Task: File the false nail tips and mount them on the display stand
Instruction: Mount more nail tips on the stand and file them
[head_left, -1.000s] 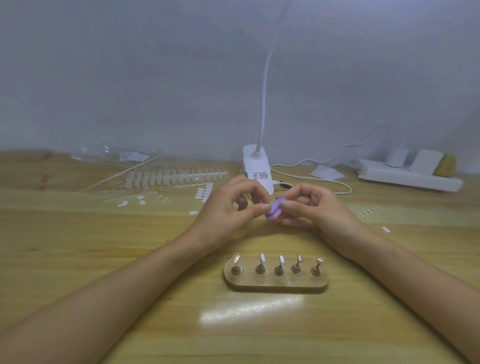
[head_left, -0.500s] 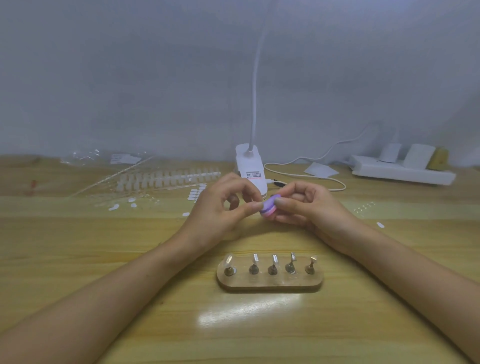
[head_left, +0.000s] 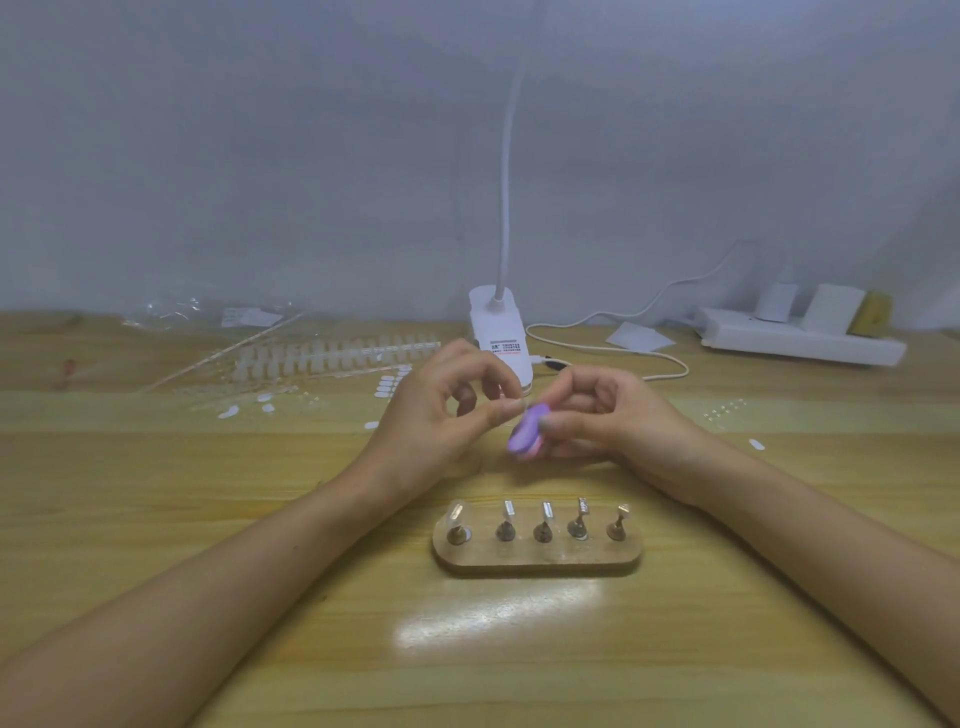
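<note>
The purple file block has swung since a moment ago. It sat then as a small end peeping between the fingertips, and now its broad face is tipped toward the camera and lies lower, blurred with motion, just under and right of the left grip. The right hand holds the block, fingers curled round its far side. The left hand pinches thumb against forefinger on what looks like a clear nail tip, only a faint sliver at the fingertips and too small to read its edge. The two grips are as close as they were, nearly touching, so I take this as one stroke of filing in progress rather than a finish. The display stand lies on the bench below both grips, nearer the person. Its leftmost peg seems to carry a clear tip already and the other four look bare. Mounting this tip still lies ahead, probably on the next peg along.
</note>
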